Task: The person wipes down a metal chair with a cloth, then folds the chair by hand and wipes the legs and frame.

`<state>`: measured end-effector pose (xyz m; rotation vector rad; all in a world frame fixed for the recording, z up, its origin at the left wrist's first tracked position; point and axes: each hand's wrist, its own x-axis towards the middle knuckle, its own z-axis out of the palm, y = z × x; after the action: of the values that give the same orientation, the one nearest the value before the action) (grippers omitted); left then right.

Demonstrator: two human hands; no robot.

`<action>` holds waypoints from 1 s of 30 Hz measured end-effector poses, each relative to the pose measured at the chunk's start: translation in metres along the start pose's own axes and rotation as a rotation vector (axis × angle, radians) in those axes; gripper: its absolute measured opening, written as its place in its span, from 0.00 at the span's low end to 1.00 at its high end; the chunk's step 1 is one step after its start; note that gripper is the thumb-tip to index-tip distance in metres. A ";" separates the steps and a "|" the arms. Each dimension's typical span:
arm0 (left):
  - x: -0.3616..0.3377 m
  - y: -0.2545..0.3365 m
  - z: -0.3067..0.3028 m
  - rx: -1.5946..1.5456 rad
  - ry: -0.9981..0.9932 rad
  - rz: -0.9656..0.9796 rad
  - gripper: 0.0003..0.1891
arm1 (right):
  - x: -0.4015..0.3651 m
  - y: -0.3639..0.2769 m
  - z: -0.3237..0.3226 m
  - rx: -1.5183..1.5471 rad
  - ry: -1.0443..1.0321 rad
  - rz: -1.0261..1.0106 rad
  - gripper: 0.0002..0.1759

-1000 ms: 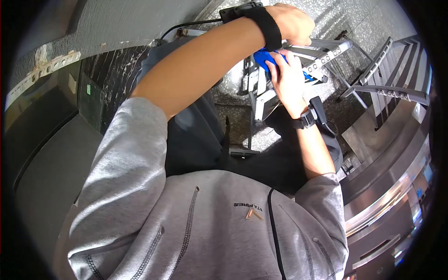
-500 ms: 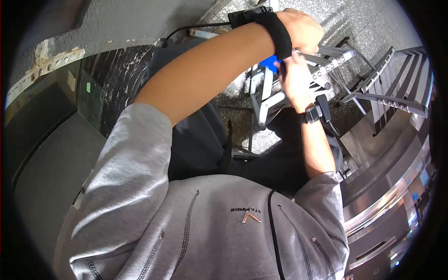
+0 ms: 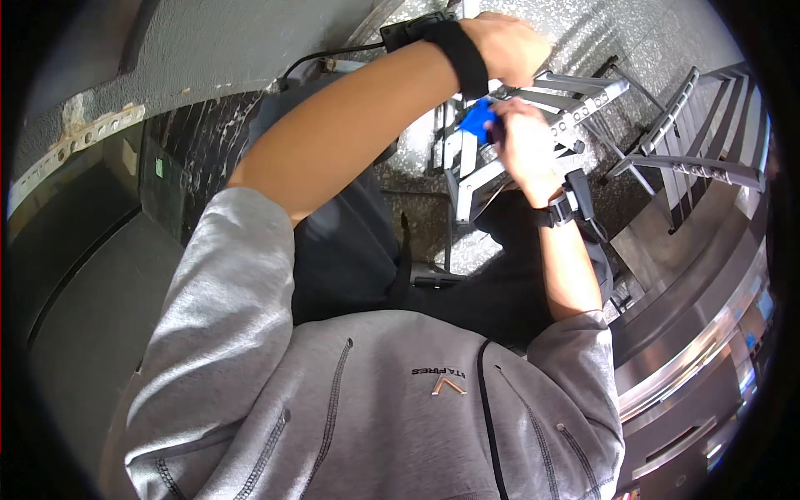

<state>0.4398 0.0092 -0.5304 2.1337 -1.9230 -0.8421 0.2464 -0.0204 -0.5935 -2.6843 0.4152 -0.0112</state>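
My left hand [image 3: 508, 50] reaches across the top with its back toward me and a black band on its wrist. Its fingers curl down out of sight, so I cannot tell what they grip. Just below it, my right hand [image 3: 529, 146] is closed on a blue piece of material [image 3: 478, 121], flat with straight edges. A black strap and a small dark device [image 3: 560, 207] sit on the right wrist. Both hands are over a silver metal frame [image 3: 604, 102] with rungs, like a folding ladder, standing between and beyond my knees.
A second slatted metal frame [image 3: 708, 167] stands at the right. Past it runs a curved stainless steel counter [image 3: 667, 367]. Grey wall [image 3: 250, 42] and black marbled panel [image 3: 212, 125] close in on the left. Speckled floor [image 3: 658, 50] shows beyond the hands.
My left hand has shifted left and slightly up, away from my right hand. More of the blue material shows now, tilted at the right hand's fingertips.
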 end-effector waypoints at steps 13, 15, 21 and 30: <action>-0.019 0.004 0.057 0.126 -0.355 -0.145 0.21 | 0.008 0.057 -0.081 0.653 0.490 0.494 0.22; -0.033 0.005 0.083 0.092 -0.309 -0.200 0.31 | 0.008 0.050 -0.087 0.621 0.462 0.465 0.24; -0.056 0.004 0.145 -0.219 0.053 -0.295 0.34 | 0.001 0.035 -0.090 0.601 0.460 0.375 0.21; -0.007 -0.058 0.200 -0.599 0.412 -0.450 0.30 | -0.038 0.051 -0.093 0.529 0.346 0.385 0.18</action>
<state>0.3916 0.0763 -0.7213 2.1373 -0.8626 -0.8206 0.1886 -0.0914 -0.5277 -2.0467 0.8906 -0.4163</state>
